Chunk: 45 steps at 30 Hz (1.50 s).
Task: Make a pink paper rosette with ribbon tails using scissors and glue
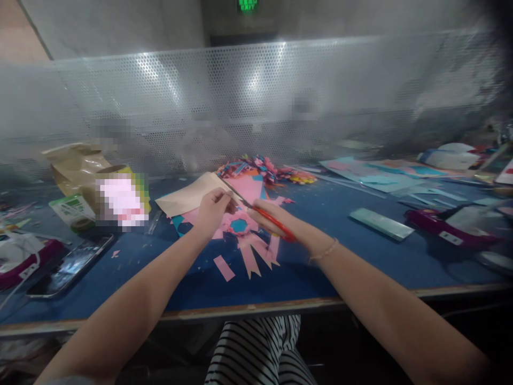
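The red scissors point(276, 221) are gripped by the right hand point(284, 215) above the blue table point(192, 291), their blades lying close to the left hand point(213, 209). Its fingers are curled beside the cream paper point(188, 195); whether any is pinched cannot be told. A fingertip could be nicked if the blades slip; the pink rosette point(239, 226) below could be crumpled by a lowered hand.

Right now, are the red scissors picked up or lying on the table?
Picked up: the right hand grips the red scissors by the handle end, with the tips pointing toward the cream paper.
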Tool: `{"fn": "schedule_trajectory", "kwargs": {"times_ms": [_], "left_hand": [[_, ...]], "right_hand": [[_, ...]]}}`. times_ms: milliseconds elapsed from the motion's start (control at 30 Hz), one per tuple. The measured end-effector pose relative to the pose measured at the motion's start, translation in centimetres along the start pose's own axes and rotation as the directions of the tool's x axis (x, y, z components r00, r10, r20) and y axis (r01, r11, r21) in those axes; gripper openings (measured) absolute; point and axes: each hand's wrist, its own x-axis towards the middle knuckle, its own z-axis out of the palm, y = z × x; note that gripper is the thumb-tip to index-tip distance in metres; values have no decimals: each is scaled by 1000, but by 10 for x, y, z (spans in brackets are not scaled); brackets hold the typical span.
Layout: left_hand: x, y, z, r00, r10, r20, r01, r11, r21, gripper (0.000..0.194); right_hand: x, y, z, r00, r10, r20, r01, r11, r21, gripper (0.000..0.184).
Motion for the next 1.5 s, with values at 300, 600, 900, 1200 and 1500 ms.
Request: {"fn": "schedule_trajectory", "kwargs": {"times_ms": [300, 600, 900, 1200, 1500], "left_hand": [[1, -1, -1, 1000, 4, 5, -4, 1000, -4, 19], [0, -2, -1, 999, -32, 30, 33, 999, -31, 20], [-4, -1, 2, 991, -73, 112, 70, 997, 26, 25], [-2, -3, 0, 988, -102, 114, 107, 994, -37, 24], [0, 7, -1, 996, -72, -47, 65, 988, -143, 18]], "right_hand": [[5, 1, 1, 996, 53, -65, -59, 993, -98, 33], [3, -1, 1, 998, 54, -35, -56, 997, -51, 35], [2, 2, 2, 998, 2, -60, -7, 997, -82, 37], [6, 2, 1, 997, 20, -71, -32, 984, -177, 34], [13, 14, 3, 996, 32, -88, -46, 985, -166, 37]]}}
